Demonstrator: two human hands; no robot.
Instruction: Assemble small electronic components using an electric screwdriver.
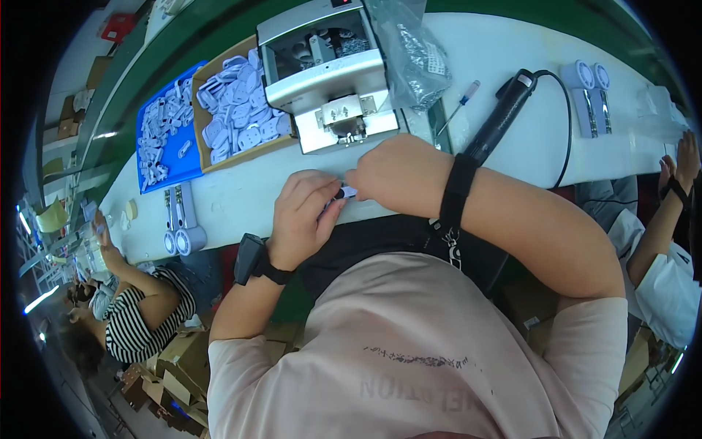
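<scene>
My left hand (303,208) and my right hand (391,172) meet over the front edge of the white table. Between them is a small pale-lavender plastic part (348,192) with a dark spot, mostly hidden by my fingers. The left fingers are closed on it, and the right fingertips pinch at its other side. Just beyond my hands stands a silver machine (333,80) with a clear window and a metal fixture at its front. To its left, a cardboard box (241,159) is heaped with lavender plastic covers (238,110).
A blue tray (191,164) holds small lavender parts. Lavender handheld units lie at left (183,219) and right (585,95). A black corded electric screwdriver (504,110), a screwdriver (459,106) and a clear bag of small parts (417,66) lie right of the machine. People sit on both sides.
</scene>
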